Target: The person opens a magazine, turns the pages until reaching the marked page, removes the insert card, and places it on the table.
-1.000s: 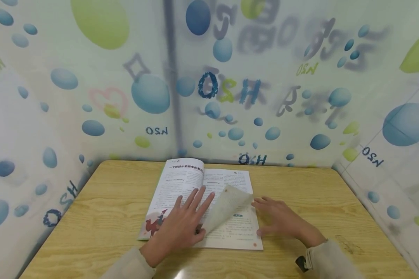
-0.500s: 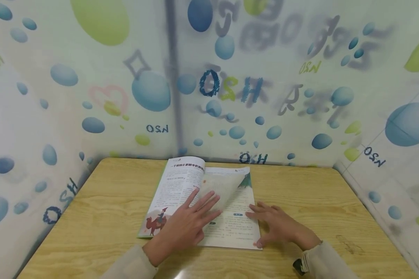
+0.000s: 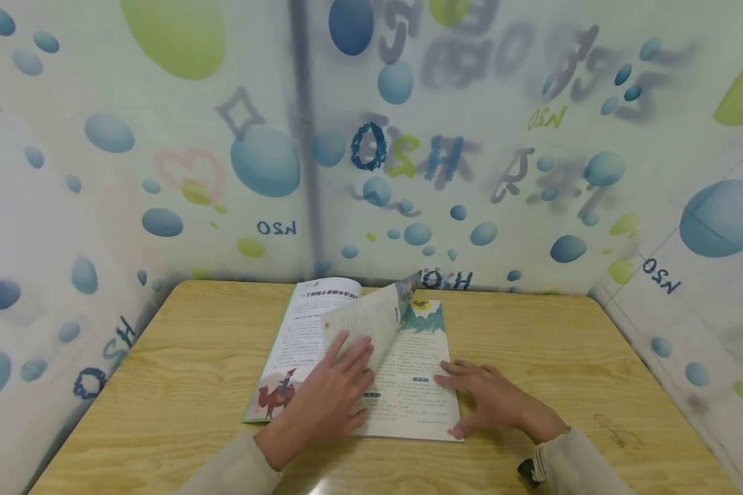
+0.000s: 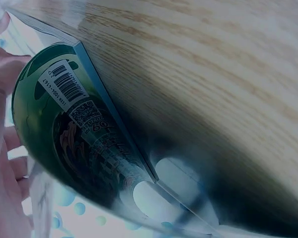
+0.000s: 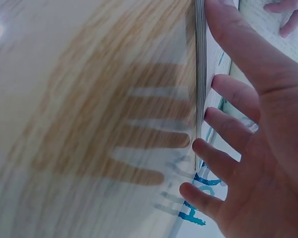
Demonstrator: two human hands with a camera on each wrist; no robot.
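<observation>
An open magazine lies on the table, its printed pages facing up. One page stands lifted and curled over toward the left, its top corner raised. My left hand lies over the middle of the spread, its extended fingers against the lifted page. In the left wrist view, the green back cover with a barcode bows up beside that hand. My right hand rests at the magazine's right edge, thumb by the lower corner. The right wrist view has its fingers spread along the page edges.
The wooden table stretches out on both sides of the magazine. Behind it hangs a pale curtain with blue and green bubbles and letters. A dark band shows at the right sleeve.
The page has swung from right to left, baring a mountain picture at the top right. My left fingers have shifted slightly left with it. The right hand moved slightly inward and down, then stayed put.
</observation>
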